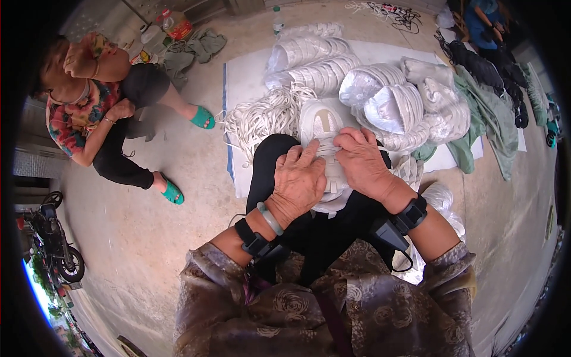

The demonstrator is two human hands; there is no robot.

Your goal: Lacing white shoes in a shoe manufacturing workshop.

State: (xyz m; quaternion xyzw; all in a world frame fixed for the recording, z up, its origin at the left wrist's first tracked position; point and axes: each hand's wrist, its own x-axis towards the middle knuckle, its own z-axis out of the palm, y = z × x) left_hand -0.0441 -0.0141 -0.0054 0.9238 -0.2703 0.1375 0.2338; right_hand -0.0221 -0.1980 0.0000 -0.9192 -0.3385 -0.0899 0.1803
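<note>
A white shoe [321, 122] rests between my knees, its toe pointing away from me. Across its lacing lies my left hand [299, 180], fingers bent and pressed against the shoe's left side. Opposite it, my right hand [364, 162] has its fingers curled together on the lacing from the right. Whatever thin strand the fingertips may pinch is hidden by the hands. Just beyond my left knee is a tangled heap of white shoelaces [262, 122]. Nested stacks of white shoe uppers [392, 107] stand beyond the shoe to the right.
A white sheet [247, 71] covers the floor ahead, bearing more stacked shoe uppers [315, 53]. Green cloth [496, 128] and dark bundles [476, 65] lie to the right. A person [89, 113] in green slippers sits at left; another person [485, 21] is far right. A motorcycle [56, 244] stands at left.
</note>
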